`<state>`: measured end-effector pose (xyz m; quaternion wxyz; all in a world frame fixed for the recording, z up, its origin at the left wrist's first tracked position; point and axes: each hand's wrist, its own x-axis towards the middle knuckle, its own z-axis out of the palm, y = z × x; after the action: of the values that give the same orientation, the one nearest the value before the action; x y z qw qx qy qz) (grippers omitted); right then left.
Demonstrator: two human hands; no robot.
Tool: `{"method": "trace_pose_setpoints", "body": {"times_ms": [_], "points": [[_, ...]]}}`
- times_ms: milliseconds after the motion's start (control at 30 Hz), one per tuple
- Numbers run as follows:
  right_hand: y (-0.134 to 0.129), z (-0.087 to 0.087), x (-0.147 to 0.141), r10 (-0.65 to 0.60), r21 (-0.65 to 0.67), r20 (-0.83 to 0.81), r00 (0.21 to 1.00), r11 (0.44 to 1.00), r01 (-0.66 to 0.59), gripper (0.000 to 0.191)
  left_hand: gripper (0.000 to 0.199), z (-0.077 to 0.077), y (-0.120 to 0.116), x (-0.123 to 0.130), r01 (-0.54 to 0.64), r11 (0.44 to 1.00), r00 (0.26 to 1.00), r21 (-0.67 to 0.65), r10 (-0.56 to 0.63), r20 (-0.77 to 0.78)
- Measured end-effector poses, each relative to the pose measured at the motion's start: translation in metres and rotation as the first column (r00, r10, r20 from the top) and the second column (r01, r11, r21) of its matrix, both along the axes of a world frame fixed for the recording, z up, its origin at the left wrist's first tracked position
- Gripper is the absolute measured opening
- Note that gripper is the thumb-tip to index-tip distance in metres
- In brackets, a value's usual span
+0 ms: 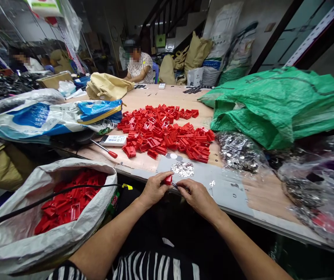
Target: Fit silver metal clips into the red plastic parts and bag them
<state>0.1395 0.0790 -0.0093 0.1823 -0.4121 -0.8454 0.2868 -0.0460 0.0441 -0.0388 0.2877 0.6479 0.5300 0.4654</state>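
Striped garment [155, 268]: bottom centre.
Red piece [168, 179]: just below centre, between thumb and fingertips.
Left hand [154, 189]: pinching that piece.
Right hand [195, 194]: pinching a thin item [174, 186], too small to identify.
Silvery pieces [182, 168]: above both hands.

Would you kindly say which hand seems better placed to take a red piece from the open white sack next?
Probably the left hand: the white sack is on its side, while the right hand is farther away. The left holds a red piece, so would need emptying first.
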Motion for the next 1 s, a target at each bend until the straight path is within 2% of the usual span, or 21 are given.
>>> {"method": "trace_pose_setpoints", "body": {"times_ms": [233, 433, 567, 667, 767, 833, 900, 933, 1000], "points": [[-0.008, -0.005, -0.006, 0.008, 0.113, 0.111, 0.994, 0.993, -0.021, 0.022, 0.042, -0.003, -0.001, 0.006, -0.038, 0.999, 0.999, -0.001, 0.038, -0.017], [-0.021, -0.006, -0.021, -0.112, 0.212, 0.23, 0.967, 0.975, 0.063, 0.022, 0.038, -0.005, -0.002, 0.011, -0.112, 0.994, 0.994, -0.011, 0.112, 0.007], [-0.02, -0.008, -0.013, -0.08, 0.15, 0.116, 0.99, 0.987, 0.062, 0.022, 0.033, -0.002, -0.007, 0.012, -0.115, 0.993, 0.993, -0.003, 0.115, 0.029], [-0.021, -0.01, -0.004, -0.073, 0.119, -0.072, 0.995, 0.99, 0.081, 0.026, 0.03, 0.002, -0.017, 0.012, -0.136, 0.99, 0.99, 0.027, 0.135, 0.032], [-0.027, -0.011, 0.004, -0.064, 0.092, -0.247, 0.967, 0.992, 0.089, 0.025, 0.028, 0.009, -0.029, 0.014, -0.145, 0.988, 0.989, 0.058, 0.142, 0.05], [-0.033, -0.008, 0.008, -0.068, 0.02, -0.284, 0.956, 0.997, 0.077, 0.02, 0.027, 0.015, -0.036, 0.016, -0.15, 0.987, 0.983, 0.053, 0.143, 0.116], [-0.039, 0.0, 0.011, -0.055, -0.068, -0.286, 0.956, 0.997, 0.037, 0.02, 0.028, 0.023, -0.043, 0.019, -0.139, 0.99, 0.95, -0.002, 0.134, 0.281], [-0.042, 0.005, 0.011, -0.032, -0.103, -0.286, 0.958, 0.995, 0.003, 0.023, 0.028, 0.028, -0.046, 0.021, -0.115, 0.992, 0.91, -0.048, 0.124, 0.395], [-0.048, 0.017, 0.011, 0.026, -0.143, -0.293, 0.956, 0.987, -0.071, 0.031, 0.024, 0.038, -0.052, 0.024, -0.011, 0.989, 0.763, -0.149, 0.104, 0.638]]}}
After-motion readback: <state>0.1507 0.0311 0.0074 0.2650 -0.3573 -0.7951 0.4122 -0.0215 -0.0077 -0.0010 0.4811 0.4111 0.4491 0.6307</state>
